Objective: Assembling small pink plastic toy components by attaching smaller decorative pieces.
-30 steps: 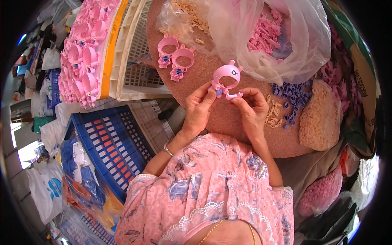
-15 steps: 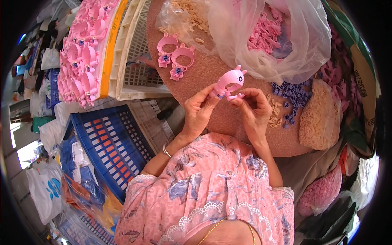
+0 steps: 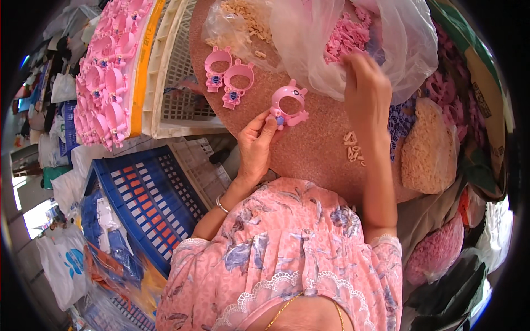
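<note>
My left hand [image 3: 255,148] pinches the lower end of a pink plastic animal-shaped piece [image 3: 288,91]. The piece has two small ears, a large round opening and a dark blue part on its body; a pink limb-like part sticks out at its right side. My right hand [image 3: 369,83] is raised at the mouth of a clear plastic bag [image 3: 312,60] of small pink parts [image 3: 348,34]. Its fingers are smeared by motion and partly hidden, so I cannot make out what they hold. Two similar pink pieces, one [image 3: 214,83] beside another [image 3: 232,98], lie left of my left hand.
On the round brown table [image 3: 314,160] are loose beige parts [image 3: 353,149], blue parts [image 3: 398,124] behind my right forearm, and a bag of beige parts [image 3: 428,154]. Left stand a white crate [image 3: 160,105] beside rows of pink pieces [image 3: 105,77], and a blue basket [image 3: 146,193].
My right hand has let go of the pink animal-shaped piece and moved up to the bag of pink parts. My left hand still holds the piece, now slightly lower, left and turned more face-up.
</note>
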The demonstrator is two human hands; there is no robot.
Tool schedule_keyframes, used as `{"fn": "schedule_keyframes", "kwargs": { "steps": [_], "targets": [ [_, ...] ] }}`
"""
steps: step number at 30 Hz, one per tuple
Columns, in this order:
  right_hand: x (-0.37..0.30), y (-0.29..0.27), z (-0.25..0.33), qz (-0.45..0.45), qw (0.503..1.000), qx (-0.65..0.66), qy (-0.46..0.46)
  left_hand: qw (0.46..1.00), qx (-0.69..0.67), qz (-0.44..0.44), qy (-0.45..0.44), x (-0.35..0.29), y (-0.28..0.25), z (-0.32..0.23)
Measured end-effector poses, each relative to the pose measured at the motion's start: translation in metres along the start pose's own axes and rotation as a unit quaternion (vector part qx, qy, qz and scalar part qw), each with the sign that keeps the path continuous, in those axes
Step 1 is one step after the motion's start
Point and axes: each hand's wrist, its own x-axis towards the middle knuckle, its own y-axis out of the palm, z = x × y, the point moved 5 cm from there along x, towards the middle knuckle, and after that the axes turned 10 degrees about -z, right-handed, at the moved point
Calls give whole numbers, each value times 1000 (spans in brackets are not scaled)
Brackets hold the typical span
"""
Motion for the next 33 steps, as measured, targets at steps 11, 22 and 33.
{"fn": "schedule_keyframes", "kwargs": {
  "steps": [11, 22, 33],
  "targets": [
    [36, 69, -60, 183, 969, -113, 121, 1000, -4, 10, 14, 5, -2, 8],
    [8, 20, -46, -27, 915, 306, 260, 999, 37, 27, 12, 6, -2, 6],
    [-58, -8, 45, 143, 973, 168, -69, 998, 20, 57, -10, 0, 2, 3]
  ]
}}
